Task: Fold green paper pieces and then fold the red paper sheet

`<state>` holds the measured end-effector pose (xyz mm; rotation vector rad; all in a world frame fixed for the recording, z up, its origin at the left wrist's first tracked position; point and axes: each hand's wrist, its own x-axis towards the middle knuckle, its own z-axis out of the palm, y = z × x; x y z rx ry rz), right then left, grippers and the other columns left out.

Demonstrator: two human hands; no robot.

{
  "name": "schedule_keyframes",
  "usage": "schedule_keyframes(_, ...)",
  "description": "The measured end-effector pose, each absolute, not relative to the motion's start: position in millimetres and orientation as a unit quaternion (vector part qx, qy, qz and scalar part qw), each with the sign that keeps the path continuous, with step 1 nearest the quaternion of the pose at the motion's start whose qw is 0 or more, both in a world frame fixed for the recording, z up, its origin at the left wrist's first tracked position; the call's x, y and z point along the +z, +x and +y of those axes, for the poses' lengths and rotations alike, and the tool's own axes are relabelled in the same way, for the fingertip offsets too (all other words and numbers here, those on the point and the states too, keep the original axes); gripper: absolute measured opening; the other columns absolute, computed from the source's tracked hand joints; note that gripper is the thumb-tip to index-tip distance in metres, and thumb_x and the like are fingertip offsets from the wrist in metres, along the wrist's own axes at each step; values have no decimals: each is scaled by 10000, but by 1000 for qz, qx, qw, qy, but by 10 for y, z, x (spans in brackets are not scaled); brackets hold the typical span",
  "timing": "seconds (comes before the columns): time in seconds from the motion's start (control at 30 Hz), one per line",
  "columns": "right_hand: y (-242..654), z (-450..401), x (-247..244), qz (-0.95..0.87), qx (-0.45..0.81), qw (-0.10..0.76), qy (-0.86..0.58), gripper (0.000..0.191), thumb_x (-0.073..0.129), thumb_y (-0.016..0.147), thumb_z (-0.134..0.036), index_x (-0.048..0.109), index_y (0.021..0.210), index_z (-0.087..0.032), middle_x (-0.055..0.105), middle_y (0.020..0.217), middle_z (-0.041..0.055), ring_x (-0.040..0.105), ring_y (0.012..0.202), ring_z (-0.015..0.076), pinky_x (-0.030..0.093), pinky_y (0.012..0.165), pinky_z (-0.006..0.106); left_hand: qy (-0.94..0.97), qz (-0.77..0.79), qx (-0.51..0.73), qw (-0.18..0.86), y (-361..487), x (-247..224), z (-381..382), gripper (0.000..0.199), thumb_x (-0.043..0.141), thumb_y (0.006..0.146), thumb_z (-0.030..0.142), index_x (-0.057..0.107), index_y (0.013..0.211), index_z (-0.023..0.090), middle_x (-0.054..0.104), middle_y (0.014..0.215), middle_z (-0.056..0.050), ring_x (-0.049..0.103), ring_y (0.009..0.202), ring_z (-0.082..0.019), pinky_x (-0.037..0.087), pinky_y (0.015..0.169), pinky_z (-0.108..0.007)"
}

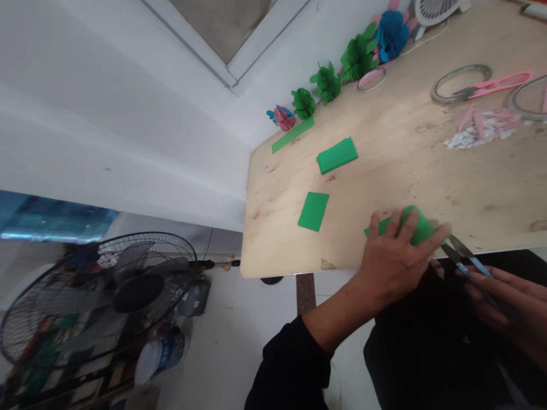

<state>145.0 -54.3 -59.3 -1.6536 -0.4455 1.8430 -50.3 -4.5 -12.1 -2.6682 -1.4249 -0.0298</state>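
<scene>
My left hand (397, 247) lies with spread fingers over green paper (422, 226) at the front edge of the table, pressing it down. Part of that paper is hidden beneath my fingers. In my right hand (513, 296) is a pair of small snips (461, 259), their two blades apart and pointing at the paper's edge by my left thumb. The right fingers are partly blurred and dark. Farther left lie a single green paper piece (313, 211) and a small stack of green paper rectangles (337, 155).
Folded paper figures (327, 84) line the wall beside a green strip (293, 135). Tape rolls (440, 94), pink snips (491, 85) and paper scraps (481, 128) lie at the back right. A small white fan (436, 10) stands behind; a large black fan (139, 291) is left of the table.
</scene>
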Motion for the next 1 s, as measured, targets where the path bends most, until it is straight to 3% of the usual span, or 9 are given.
schedule_keyframes(0.13, 1471, -534, -633, -96, 734, 280, -612, 581, 873, 341, -442, 714, 877, -283, 606, 815, 38, 527, 709, 173, 545, 646, 219, -877, -477, -9, 53, -558, -255, -39, 539, 346, 970, 509, 382, 1475, 322, 378, 1534, -85, 342, 1380, -352, 267, 1090, -561)
schedule_keyframes(0.2, 1482, -518, -664, -90, 736, 277, -610, 583, 870, 338, -436, 709, 875, -276, 617, 834, 52, 545, 728, 197, 547, 612, 237, -878, -476, -4, 56, -590, -314, -37, 580, 295, 968, 559, 360, 1487, 309, 344, 1558, -81, 287, 1418, -351, 253, 1105, -559)
schedule_keyframes(0.37, 1511, -502, -730, -78, 738, 274, -612, 625, 867, 339, -411, 703, 930, -288, 645, 883, 58, 591, 816, 241, 568, 690, 272, -885, -462, 4, 55, -643, -385, -18, 669, 259, 938, 648, 315, 1507, 302, 315, 1575, -86, 220, 1463, -325, 199, 1145, -554)
schedule_keyframes(0.5, 1509, -509, -729, -71, 732, 255, -628, 615, 875, 335, -404, 708, 913, -276, 660, 898, 62, 610, 848, 240, 561, 665, 233, -890, -452, 10, 47, -649, -372, 15, 717, 324, 908, 682, 313, 1510, 293, 328, 1568, -100, 239, 1459, -336, 191, 1152, -540)
schedule_keyframes(0.63, 1466, -537, -657, -96, 705, 291, -640, 600, 861, 394, -459, 707, 945, -279, 677, 1030, 74, 621, 895, 235, 555, 646, 206, -894, -447, 31, 31, -655, -350, 55, 755, 390, 874, 707, 314, 1508, 304, 340, 1564, -90, 255, 1456, -333, 195, 1157, -512)
schedule_keyframes(0.77, 1438, -583, -613, -102, 703, 291, -641, 543, 841, 421, -487, 711, 908, -283, 682, 949, 61, 620, 821, 216, 546, 599, 198, -903, -426, 50, 32, -680, -346, 86, 768, 412, 862, 715, 294, 1513, 324, 316, 1576, -81, 230, 1467, -320, 158, 1178, -480)
schedule_keyframes(1.0, 1445, -621, -633, -84, 720, 263, -637, 595, 849, 416, -501, 722, 952, -277, 667, 943, 60, 591, 883, 212, 537, 677, 186, -916, -394, 71, 36, -728, -392, 110, 760, 381, 887, 695, 244, 1528, 311, 268, 1602, -66, 186, 1487, -297, 135, 1194, -473)
